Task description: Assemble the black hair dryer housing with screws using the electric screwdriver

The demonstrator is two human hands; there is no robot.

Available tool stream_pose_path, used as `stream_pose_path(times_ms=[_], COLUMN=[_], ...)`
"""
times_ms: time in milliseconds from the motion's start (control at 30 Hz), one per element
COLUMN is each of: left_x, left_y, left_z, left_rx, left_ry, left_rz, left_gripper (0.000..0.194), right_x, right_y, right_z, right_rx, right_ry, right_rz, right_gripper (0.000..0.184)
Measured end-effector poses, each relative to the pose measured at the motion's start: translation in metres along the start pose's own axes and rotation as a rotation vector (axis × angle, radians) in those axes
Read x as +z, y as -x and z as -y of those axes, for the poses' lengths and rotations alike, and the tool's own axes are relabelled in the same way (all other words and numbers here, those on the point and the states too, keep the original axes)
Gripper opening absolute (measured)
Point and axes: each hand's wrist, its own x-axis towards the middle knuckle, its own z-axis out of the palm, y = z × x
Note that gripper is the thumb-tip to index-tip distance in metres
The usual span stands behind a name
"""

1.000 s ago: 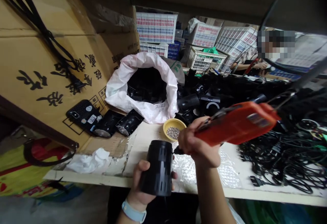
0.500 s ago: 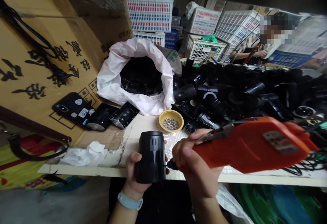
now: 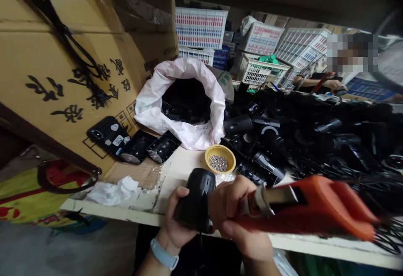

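though thick with black parts [image 3: 238,124], pale worktop [image 3: 179,162], crates [image 3: 201,26] beyond

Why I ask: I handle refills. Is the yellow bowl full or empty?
Partly full: small metal pieces lie in the yellow bowl, its wall bare above them.

Sack [image 3: 218,99] between cardboard [image 3: 31,120] and a heap of parts [image 3: 315,120]
Before the sack sits a bowl [image 3: 220,151] (screws [image 3: 218,164] inside), phone [image 3: 102,131] to its left; nearer, a cylinder [image 3: 197,200] is left of a screwdriver [image 3: 302,217]; crates [image 3: 264,36] stand behind the heap.
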Motion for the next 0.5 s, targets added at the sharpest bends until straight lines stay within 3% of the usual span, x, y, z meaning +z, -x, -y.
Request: stream_pose_path(times_ms=[67,133,233,300,367,500], left_x=[-0.004,-0.004,0.003,0.005,0.004,0.003], left_y=[-0.001,-0.001,-0.002,-0.003,-0.004,0.013], left_z=[0.000,0.001,0.006,0.010,0.012,0.001], left_rx=[-0.023,-0.032,0.007,0.044,0.087,0.065], left_ry=[-0.002,-0.012,-0.027,-0.024,0.003,-0.054], left_rz=[-0.033,-0.099,-0.173,-0.138,-0.037,0.120], left_gripper=[0.044,0.048,0.048,0.049,0.053,0.064], right_x=[-0.002,-0.002,-0.008,-0.019,-0.037,-0.085], right_y=[-0.005,-0.007,-0.008,-0.010,-0.015,-0.023], right_z=[-0.004,-0.004,0.006,0.019,0.036,0.062], right_rx=[-0.019,-0.031,-0.040,-0.068,-0.131,-0.252], right_ry=[-0.138,-0.143,-0.042,0.043,0.183,0.606], right_rz=[0.094,0.109,0.070,-0.038,-0.295,-1.083], right_gripper=[0.018,0.015,0.013,0.015,0.017,0.025])
